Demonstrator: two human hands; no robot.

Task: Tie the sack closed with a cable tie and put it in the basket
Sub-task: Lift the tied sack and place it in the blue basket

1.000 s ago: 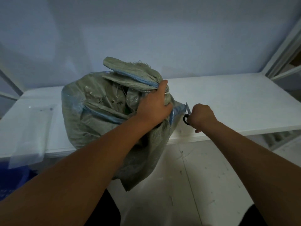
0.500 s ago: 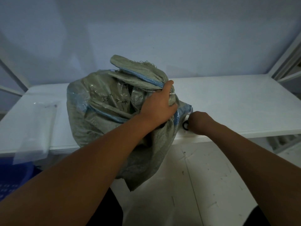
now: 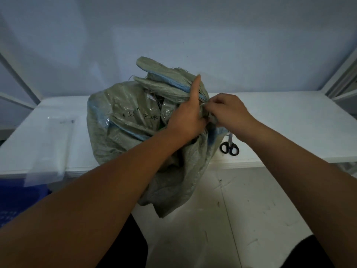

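Evidently the left hand [image 3: 185, 120] clamps the woven sack's [image 3: 123, 120] gathered neck so it stays bunched on the white table [image 3: 289, 120], while the right hand [image 3: 228, 111] pinches there; any cable tie is hidden. Scissors [image 3: 229, 147] lie beside.

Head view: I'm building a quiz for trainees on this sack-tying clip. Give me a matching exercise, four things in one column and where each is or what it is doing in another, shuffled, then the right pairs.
Things:
1. left hand
2. right hand
3. scissors
4. clear plastic bag

States or places:
A. lies flat on the white table, to the right of the sack, in no hand
B. grips the sack's gathered neck, thumb pointing up
C. lies at the table's left end, hanging over the front edge
D. pinches at the neck just right of the other hand

Pairs: 1-B, 2-D, 3-A, 4-C
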